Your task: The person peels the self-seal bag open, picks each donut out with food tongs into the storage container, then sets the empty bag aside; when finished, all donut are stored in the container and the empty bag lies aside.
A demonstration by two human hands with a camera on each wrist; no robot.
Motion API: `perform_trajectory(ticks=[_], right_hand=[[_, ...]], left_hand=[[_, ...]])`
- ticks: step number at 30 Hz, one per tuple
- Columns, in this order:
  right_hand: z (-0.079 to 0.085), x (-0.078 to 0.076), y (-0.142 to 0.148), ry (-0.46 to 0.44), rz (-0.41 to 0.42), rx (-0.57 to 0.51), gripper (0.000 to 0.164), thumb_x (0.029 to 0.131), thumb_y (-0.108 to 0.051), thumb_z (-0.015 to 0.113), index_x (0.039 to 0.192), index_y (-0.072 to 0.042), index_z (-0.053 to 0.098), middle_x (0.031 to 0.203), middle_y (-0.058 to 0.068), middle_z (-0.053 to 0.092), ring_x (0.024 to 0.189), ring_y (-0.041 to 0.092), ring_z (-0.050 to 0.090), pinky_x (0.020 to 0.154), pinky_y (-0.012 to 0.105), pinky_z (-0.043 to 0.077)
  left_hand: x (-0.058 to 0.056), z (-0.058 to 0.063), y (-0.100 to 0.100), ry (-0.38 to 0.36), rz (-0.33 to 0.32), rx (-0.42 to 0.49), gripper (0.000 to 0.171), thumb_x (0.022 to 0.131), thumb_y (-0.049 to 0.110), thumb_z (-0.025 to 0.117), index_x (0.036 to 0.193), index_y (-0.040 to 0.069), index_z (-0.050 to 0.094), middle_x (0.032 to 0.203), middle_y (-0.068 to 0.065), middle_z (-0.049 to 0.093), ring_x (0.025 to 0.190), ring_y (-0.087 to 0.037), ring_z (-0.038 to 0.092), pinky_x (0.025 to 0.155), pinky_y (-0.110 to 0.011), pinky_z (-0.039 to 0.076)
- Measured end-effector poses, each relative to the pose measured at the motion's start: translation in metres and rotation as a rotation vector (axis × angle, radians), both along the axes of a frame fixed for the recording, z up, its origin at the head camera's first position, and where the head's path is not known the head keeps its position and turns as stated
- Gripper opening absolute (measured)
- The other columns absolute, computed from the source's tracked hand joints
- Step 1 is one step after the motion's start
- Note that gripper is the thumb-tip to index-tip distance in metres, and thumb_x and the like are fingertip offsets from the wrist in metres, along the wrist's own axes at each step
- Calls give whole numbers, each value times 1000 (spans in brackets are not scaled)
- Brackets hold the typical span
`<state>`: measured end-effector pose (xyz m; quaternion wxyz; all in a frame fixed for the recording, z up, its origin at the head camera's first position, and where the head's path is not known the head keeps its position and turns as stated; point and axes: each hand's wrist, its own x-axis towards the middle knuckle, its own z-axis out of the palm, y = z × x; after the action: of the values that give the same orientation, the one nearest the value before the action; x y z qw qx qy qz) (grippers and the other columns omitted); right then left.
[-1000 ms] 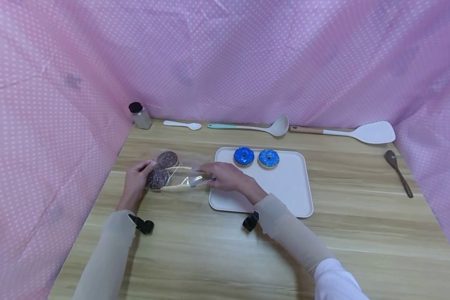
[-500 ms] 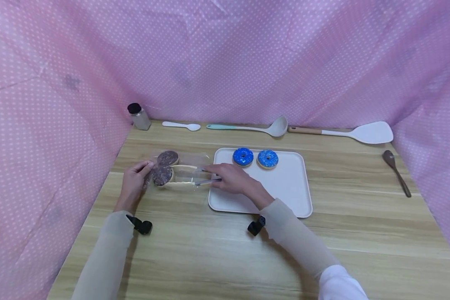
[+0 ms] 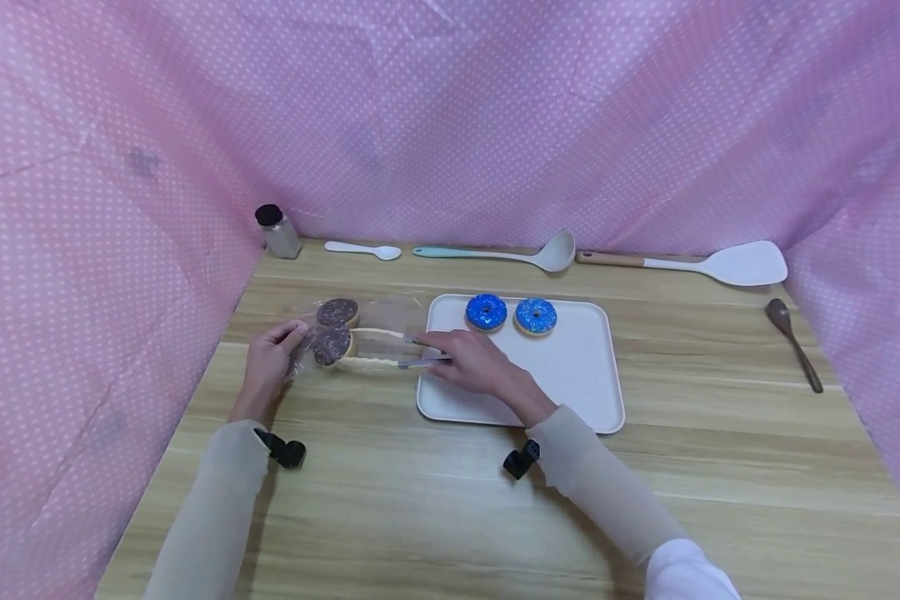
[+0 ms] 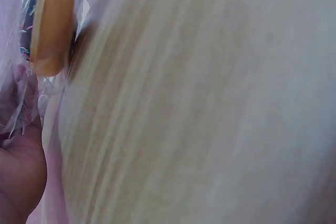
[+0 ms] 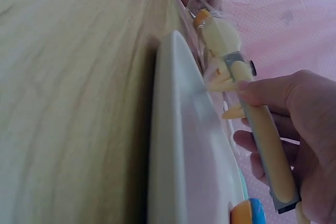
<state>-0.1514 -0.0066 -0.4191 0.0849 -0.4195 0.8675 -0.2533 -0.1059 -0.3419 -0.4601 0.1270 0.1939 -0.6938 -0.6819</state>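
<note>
In the head view my left hand (image 3: pixel 266 367) pinches the closed-looking left end of a clear plastic bag (image 3: pixel 393 312). Two chocolate-topped donuts lie inside, a far one (image 3: pixel 337 312) and a near one (image 3: pixel 333 347). Coloured sprinkles show on a donut (image 4: pixel 51 24) in the left wrist view, its side pale orange-brown. My right hand (image 3: pixel 474 360) grips a pair of tongs (image 5: pixel 269 153) with cream tips and grey-edged handles. Those tips reach through the bag's right end, at the near donut's right side. Two blue donuts, one darker (image 3: pixel 487 312) and one lighter (image 3: pixel 536 317), sit on a white tray (image 3: pixel 577 375).
Along the back of the wooden table (image 3: pixel 390 500) are a black-capped jar (image 3: pixel 281 237), a white spoon (image 3: pixel 363 249), a ladle (image 3: pixel 555 252) and a white spatula (image 3: pixel 750 265). A dark wooden spoon (image 3: pixel 795 343) lies at the right. Pink dotted cloth (image 3: pixel 450 125) surrounds the table.
The tongs and my right hand have moved a little to the right, and the near chocolate donut has shifted right with them inside the bag. My left hand stays at the bag's left end.
</note>
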Motion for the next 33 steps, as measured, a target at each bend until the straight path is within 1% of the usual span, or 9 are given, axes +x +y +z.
perform_trajectory(ticks=[2,6,11,14,22,25,28,30,33], right_hand=[[0,1,2,-2,-13,4,49,89,-27,69,136,-21,54,117,-2,68,82,7,56,75,25,50],[0,1,6,3,-33,3,49,89,-26,69,135,-21,55,121,-1,67,85,7,58,80,27,52],[-1,2,8,-1,-42,2,48,89,-26,68,135,-21,54,121,-1,67,80,9,54,73,27,50],[-1,3,9,-10,-50,7,49,90,-26,68,137,-20,53,123,-1,66,81,9,55,74,27,50],[-2,4,14,-49,-64,-17,50,89,-26,68,137,-20,53,119,-1,67,77,11,53,68,25,47],[-2,3,16,-76,-69,-16,50,89,-27,69,136,-21,53,115,-2,68,75,11,52,64,24,44],[-1,3,16,-98,-74,-16,51,89,-27,69,136,-21,53,112,-2,69,73,11,52,62,23,43],[0,2,17,-105,-75,-18,51,88,-27,70,136,-21,54,108,-3,69,72,11,52,61,23,42],[0,2,18,-109,-73,-23,50,88,-27,70,136,-20,54,102,-4,68,71,10,51,60,23,41]], left_hand=[[0,-1,1,14,-6,33,6,86,15,72,84,10,72,76,9,67,67,-1,57,58,-11,48],[-1,-2,3,13,-19,24,9,86,18,71,85,9,72,75,9,67,67,-1,58,57,-11,48],[-3,-4,4,5,-16,2,19,88,17,70,93,-1,69,74,9,66,65,-1,57,56,-11,47],[-4,-5,4,0,-13,-8,24,88,16,69,98,-6,68,76,9,66,67,-1,58,58,-11,48],[-6,-5,6,-16,-30,3,14,86,20,71,88,6,71,75,8,69,62,-1,60,54,-12,48],[-6,-4,6,-36,-24,-34,8,87,21,71,84,13,71,75,9,67,61,-1,56,53,-11,45],[-6,-3,6,-53,-21,-80,6,87,21,70,85,15,71,79,12,67,69,-1,57,59,-10,47],[-6,-1,7,-67,-30,-128,12,88,22,69,90,10,72,81,15,66,73,0,57,63,-9,47],[-6,0,7,-80,-54,-194,26,90,21,68,101,-2,69,82,20,64,78,1,56,68,-9,46]])
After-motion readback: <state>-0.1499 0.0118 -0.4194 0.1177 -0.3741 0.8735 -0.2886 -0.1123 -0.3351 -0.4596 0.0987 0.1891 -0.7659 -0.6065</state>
